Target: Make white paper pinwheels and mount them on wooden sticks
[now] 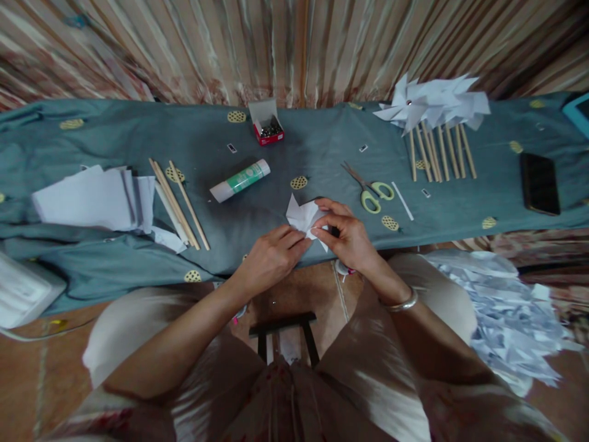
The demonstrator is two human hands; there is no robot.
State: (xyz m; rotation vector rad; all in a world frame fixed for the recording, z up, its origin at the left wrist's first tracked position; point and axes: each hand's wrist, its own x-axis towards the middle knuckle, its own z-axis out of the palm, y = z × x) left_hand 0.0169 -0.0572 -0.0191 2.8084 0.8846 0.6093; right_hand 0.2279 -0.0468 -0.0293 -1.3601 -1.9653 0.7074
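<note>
A small white paper pinwheel (301,215) with folded, pointed blades is held over the front edge of the cloth-covered table. My left hand (277,255) grips its lower side, fingers closed against the paper. From the right, my right hand (346,233) pinches near its middle with thumb and forefinger, while the other fingers curl behind the paper. Whether a pin sits between the fingertips is too small to tell. Beyond my hands lie a glue stick (242,180) with a green label and an open red box (269,130) of small dark pins.
Green-handled scissors (370,189) and a white paper strip (403,201) lie to the right. Finished pinwheels (437,110) on wooden sticks and a phone (540,183) are farther right. Paper sheets (92,199) and wooden sticks (177,202) lie left. Paper scraps (510,319) are piled below the table, right.
</note>
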